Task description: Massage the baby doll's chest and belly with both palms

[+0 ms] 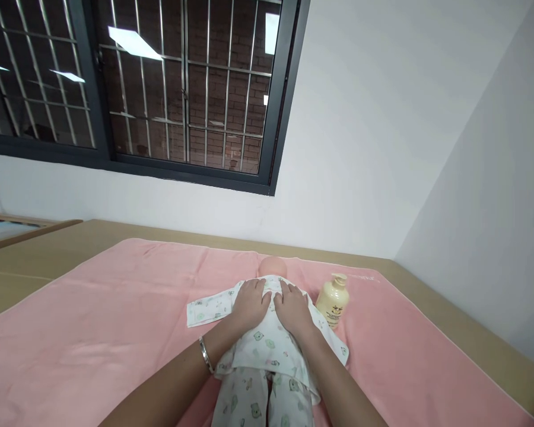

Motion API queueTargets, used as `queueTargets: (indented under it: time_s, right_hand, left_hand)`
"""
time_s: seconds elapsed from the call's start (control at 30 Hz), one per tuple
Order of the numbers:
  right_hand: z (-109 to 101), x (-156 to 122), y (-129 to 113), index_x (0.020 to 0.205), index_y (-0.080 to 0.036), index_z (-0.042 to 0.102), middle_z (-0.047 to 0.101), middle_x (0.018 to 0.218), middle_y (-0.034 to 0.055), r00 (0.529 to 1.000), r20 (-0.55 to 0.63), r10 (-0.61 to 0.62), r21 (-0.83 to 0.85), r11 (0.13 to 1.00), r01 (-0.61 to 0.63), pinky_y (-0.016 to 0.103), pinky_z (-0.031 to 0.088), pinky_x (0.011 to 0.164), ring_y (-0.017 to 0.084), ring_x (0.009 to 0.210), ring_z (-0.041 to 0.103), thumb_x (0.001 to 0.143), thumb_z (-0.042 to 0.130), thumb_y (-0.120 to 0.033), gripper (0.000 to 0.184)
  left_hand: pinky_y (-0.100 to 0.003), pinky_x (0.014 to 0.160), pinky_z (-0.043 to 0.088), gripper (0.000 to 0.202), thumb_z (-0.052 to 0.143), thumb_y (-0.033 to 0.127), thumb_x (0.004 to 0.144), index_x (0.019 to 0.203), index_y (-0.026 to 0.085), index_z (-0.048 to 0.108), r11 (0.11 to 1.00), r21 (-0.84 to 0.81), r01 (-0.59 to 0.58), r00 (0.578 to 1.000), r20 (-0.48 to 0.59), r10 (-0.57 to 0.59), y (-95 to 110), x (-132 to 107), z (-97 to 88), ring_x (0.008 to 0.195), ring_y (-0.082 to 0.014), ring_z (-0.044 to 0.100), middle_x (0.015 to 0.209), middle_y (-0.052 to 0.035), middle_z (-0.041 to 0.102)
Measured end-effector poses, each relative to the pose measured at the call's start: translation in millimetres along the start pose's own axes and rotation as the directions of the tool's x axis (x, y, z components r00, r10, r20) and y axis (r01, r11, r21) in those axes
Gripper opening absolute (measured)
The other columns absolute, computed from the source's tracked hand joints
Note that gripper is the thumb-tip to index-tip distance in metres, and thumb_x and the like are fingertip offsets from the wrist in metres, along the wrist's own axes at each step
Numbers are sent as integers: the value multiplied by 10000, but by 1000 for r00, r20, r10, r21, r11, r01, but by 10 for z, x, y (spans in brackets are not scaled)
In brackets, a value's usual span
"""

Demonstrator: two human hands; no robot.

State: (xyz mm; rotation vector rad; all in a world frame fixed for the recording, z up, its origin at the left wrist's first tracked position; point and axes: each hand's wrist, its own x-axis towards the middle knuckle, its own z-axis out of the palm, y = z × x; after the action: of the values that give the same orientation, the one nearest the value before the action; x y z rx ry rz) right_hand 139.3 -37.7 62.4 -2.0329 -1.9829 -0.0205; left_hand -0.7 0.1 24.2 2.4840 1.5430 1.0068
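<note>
A baby doll in white printed pyjamas lies with its head away from me; whether it is face up or face down I cannot tell. Flat on the left side of its upper body rests my left hand, fingers stretched out. My right hand lies open beside it on the right side, the two thumbs close together. Neither hand grips anything. One sleeve spreads out to the left. A yellow pump bottle stands slightly tilted by the doll's right-hand sleeve.
Under the doll a pink towel covers much of a wooden tabletop. Behind it rises a white wall with a dark-framed, barred window. At far left a wooden edge borders another surface.
</note>
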Motion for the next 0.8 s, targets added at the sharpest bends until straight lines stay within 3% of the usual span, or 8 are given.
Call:
queueTargets:
  time_s: [0.57,0.8]
  right_hand:
    - [44,-11,-3,1408,-155,437,527,1345,149,1000,-14,3,62,998,-2,481,260,1030,295,1263,409,928,293,-331,531]
    - [81,40,61,1405,-191,449,547,1343,108,999,-27,-17,108,994,20,397,240,1053,240,1261,432,929,322,-312,508]
  left_hand:
    - [-404,1013,382,412,391,345,929,1276,162,517,999,-25,21,1000,3,-21,0,-22,-6,1173,-254,527,1212,-122,614]
    - [-400,970,405,383,404,341,925,1229,164,555,997,2,77,997,-23,-77,30,-17,-34,1105,-260,560,1128,-117,643]
